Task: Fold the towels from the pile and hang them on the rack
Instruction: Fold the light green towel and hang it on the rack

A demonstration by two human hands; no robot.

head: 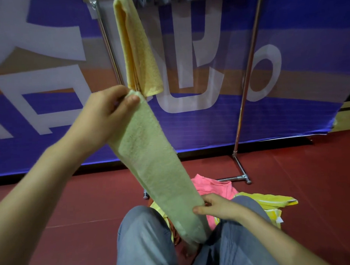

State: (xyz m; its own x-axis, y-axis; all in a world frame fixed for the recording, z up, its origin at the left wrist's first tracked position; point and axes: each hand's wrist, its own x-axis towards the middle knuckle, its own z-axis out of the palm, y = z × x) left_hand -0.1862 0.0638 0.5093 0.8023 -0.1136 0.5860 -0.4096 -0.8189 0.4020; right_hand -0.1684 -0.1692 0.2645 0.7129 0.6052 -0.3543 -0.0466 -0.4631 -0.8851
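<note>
The pale green towel [151, 164] is folded into a long narrow strip and is held in the air in front of the person, slanting from the upper left down to the lower right. The left hand [106, 113] pinches its top end between the thumb and the curled fingers. The right hand [216, 208] pinches the right edge of the strip near its lower part, thumb in front. Below this hand the end of the towel hangs down between the person's knees, which are in grey trousers [143, 245].

Just above the left hand, a light orange towel [140, 59] hangs folded over the top bar of the metal rack [248, 73], close to the rack's left pole. Its lower edge is just beside the top end of the green towel; I cannot tell if they touch.

On the floor, between the knees and the rack's foot, lies the pile: a pink towel [213, 187] is crumpled on it, and a yellow towel [271, 201] lies to its right. More cloth shows under the green strip, but it is partly hidden.

The floor [314, 185] is dark red. Behind the rack stands a blue banner [307, 34] with big white letters.
</note>
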